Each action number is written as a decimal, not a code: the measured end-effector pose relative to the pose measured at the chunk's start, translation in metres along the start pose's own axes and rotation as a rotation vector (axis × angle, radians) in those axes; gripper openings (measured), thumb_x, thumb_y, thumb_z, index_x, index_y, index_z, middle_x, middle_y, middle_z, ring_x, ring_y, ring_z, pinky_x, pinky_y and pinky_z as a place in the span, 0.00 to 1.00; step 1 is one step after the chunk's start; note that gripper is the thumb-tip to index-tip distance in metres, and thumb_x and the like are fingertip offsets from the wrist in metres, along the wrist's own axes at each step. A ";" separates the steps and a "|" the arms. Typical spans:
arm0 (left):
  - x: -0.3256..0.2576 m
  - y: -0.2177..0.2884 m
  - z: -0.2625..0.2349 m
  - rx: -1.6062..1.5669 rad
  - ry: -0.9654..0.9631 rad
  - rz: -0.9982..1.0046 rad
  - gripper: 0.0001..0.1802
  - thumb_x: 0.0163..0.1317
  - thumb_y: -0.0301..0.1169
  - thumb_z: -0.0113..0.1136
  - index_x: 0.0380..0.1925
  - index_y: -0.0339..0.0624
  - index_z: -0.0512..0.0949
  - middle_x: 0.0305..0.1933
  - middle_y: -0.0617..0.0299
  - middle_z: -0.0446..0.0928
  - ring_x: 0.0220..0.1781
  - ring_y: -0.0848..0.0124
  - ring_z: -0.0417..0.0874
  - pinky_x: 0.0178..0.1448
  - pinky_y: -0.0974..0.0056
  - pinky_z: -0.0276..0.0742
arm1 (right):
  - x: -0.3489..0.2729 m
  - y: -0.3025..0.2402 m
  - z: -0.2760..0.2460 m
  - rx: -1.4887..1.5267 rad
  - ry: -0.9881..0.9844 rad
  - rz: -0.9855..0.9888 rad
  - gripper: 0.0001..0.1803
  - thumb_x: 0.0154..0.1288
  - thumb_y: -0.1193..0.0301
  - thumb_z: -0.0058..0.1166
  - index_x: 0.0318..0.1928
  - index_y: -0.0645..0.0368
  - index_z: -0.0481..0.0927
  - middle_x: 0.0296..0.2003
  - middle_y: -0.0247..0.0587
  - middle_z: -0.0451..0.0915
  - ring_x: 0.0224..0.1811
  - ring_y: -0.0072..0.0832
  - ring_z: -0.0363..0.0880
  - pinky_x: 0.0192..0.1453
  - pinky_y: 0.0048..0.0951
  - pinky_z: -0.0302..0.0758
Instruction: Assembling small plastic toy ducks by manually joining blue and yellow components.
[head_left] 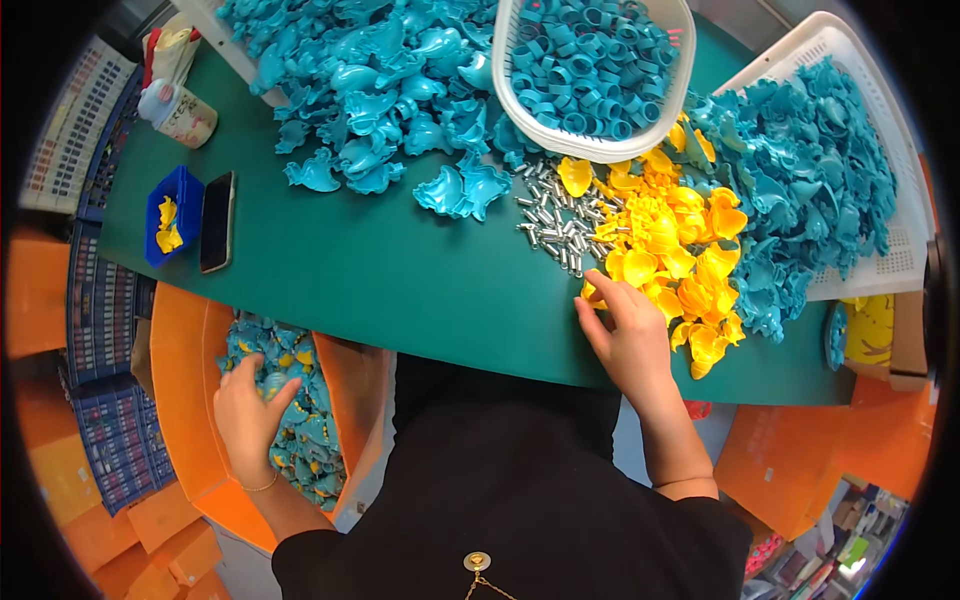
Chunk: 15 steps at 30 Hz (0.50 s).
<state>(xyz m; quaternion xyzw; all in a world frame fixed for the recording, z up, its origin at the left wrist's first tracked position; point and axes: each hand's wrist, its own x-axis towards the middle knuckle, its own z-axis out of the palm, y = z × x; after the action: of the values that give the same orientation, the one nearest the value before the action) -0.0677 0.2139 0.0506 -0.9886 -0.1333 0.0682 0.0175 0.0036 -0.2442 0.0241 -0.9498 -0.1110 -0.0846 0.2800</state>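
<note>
My left hand (246, 415) hangs over an orange bin (188, 385) at the lower left, its fingers spread and thumb apart. Just beneath the fingers are teal assembled pieces with yellow parts (305, 430), filling the bin. At the near edge of the yellow pile, my right hand (632, 335) has thumb and fingertips around a small yellow plastic piece (590, 291). Curved yellow plastic shells (700, 295) lie heaped beside that hand. Beyond its fingertips, small silver metal pins (560, 222) are scattered on the green table (400, 270).
Teal shells (400, 90) are piled at the back left. A white basket (585, 150) holds teal rings (600, 75). More teal pieces (820, 160) spill from a white tray (895, 265) at right. A blue box (180, 185), phone (217, 222) and cup (185, 115) stand left.
</note>
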 end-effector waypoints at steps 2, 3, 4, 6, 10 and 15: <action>0.007 0.014 -0.004 -0.165 0.212 0.162 0.30 0.56 0.45 0.80 0.54 0.41 0.83 0.52 0.52 0.86 0.54 0.53 0.84 0.55 0.55 0.80 | -0.005 -0.008 -0.001 0.142 -0.018 0.040 0.22 0.68 0.77 0.66 0.63 0.58 0.83 0.38 0.41 0.86 0.34 0.28 0.85 0.38 0.28 0.82; 0.011 0.033 -0.013 -0.336 0.234 0.157 0.29 0.57 0.43 0.80 0.54 0.41 0.84 0.53 0.53 0.86 0.54 0.55 0.84 0.55 0.55 0.80 | -0.005 -0.011 0.002 0.291 -0.051 0.074 0.23 0.69 0.78 0.65 0.65 0.58 0.82 0.38 0.40 0.85 0.35 0.24 0.85 0.39 0.27 0.83; 0.024 0.057 -0.017 -0.522 0.255 0.184 0.27 0.57 0.41 0.81 0.53 0.40 0.84 0.54 0.53 0.86 0.53 0.57 0.84 0.55 0.56 0.80 | -0.010 -0.015 0.005 0.400 -0.059 0.086 0.26 0.70 0.79 0.63 0.67 0.56 0.81 0.38 0.35 0.84 0.37 0.21 0.84 0.42 0.26 0.84; 0.051 0.115 -0.025 -0.748 0.319 0.306 0.26 0.56 0.39 0.81 0.53 0.40 0.85 0.55 0.55 0.86 0.53 0.60 0.84 0.55 0.58 0.81 | -0.019 -0.023 0.004 0.492 -0.105 0.189 0.27 0.69 0.80 0.64 0.68 0.56 0.80 0.40 0.36 0.84 0.40 0.21 0.84 0.44 0.26 0.85; 0.105 0.194 -0.008 -0.635 0.420 0.421 0.48 0.49 0.59 0.83 0.65 0.41 0.80 0.61 0.54 0.83 0.39 0.65 0.81 0.48 0.62 0.82 | -0.033 -0.024 0.006 0.444 -0.006 0.179 0.28 0.67 0.81 0.66 0.67 0.58 0.82 0.42 0.37 0.86 0.42 0.21 0.86 0.48 0.25 0.85; 0.129 0.210 0.023 -0.554 0.477 0.506 0.44 0.49 0.55 0.84 0.60 0.38 0.83 0.55 0.54 0.85 0.35 0.67 0.80 0.44 0.62 0.82 | -0.044 -0.014 0.006 0.488 -0.005 0.213 0.27 0.68 0.82 0.65 0.68 0.64 0.80 0.45 0.40 0.88 0.47 0.22 0.87 0.54 0.26 0.83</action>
<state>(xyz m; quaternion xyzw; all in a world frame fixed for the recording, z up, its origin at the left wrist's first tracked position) 0.1073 0.0457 0.0003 -0.9456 0.1075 -0.1979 -0.2349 -0.0416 -0.2366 0.0166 -0.8608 -0.0282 -0.0229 0.5077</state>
